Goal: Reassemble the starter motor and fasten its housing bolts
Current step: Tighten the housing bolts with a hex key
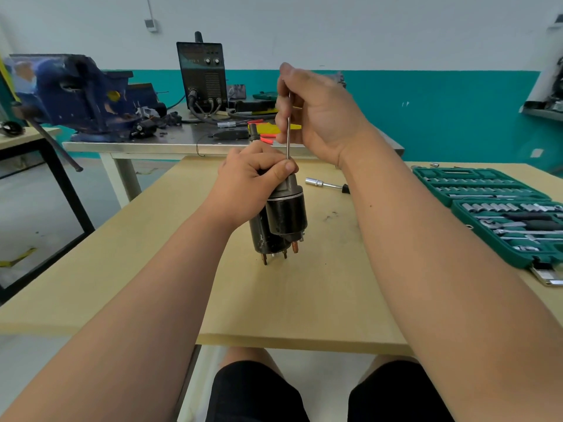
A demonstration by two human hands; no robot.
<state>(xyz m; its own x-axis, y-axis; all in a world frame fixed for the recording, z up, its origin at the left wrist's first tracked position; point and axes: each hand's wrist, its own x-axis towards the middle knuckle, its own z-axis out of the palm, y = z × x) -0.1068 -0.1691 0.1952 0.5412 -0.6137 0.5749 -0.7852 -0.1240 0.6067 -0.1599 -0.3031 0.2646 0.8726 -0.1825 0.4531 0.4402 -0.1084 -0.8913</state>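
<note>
The black starter motor (285, 217) stands upright on the wooden table (304, 293), its solenoid toward me and its studs pointing down at the tabletop. My left hand (246, 181) grips the motor's grey top end. My right hand (316, 114) is above it and pinches a long thin housing bolt (288, 135). The bolt hangs vertically, and its lower end meets the top of the motor beside my left thumb. The bolt's tip is hidden there.
A socket driver (326, 184) lies on the table just right of the motor. An open green socket set case (493, 211) fills the right side. Behind, a metal bench (182, 144) carries a blue vise (82, 95), a black welder (202, 74) and loose tools.
</note>
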